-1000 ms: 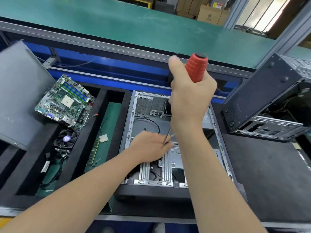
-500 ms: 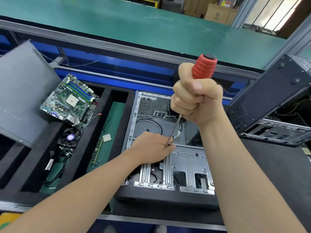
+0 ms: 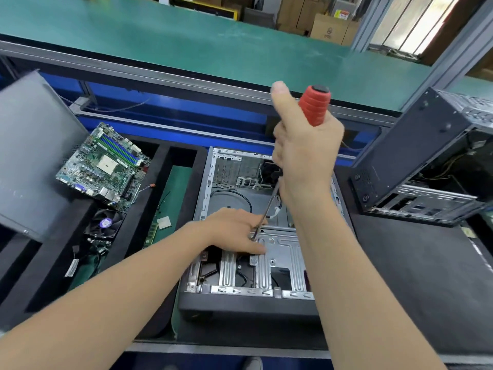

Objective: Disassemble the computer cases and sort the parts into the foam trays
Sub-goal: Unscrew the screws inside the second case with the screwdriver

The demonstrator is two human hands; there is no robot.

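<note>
Right now the person bends over an open computer case (image 3: 208, 182) that lies flat, open side up, in what looks like a wide bay of the black foam tray (image 3: 160, 166). The right hand (image 3: 306, 156) is raised above the case, its fingers curled tight round the red handle of a screwdriver (image 3: 314, 106), with the thumb sticking up beside the handle. The thin shaft slants down and to the left, and its tip meets the silver drive bracket (image 3: 285, 249) at the near end of the case. The left hand (image 3: 232, 231) rests on that bracket, fingers stretched out loosely together and flat on the metal, with the tip coming down just beside the forefinger. Left of the case, a green motherboard (image 3: 104, 164) lies tilted across the foam walls, a black fan (image 3: 105, 224) sits in the bay below it, and a small square chip (image 3: 163, 222) and a memory stick (image 3: 150, 234) lie in the narrow bay between. A grey side panel (image 3: 32, 145) leans at the far left. On the right, a second case (image 3: 416, 161) is propped up at a tilt, well apart from the hands. Behind it all runs a green bench (image 3: 186, 36), with cardboard boxes (image 3: 328, 28) beyond.
</note>
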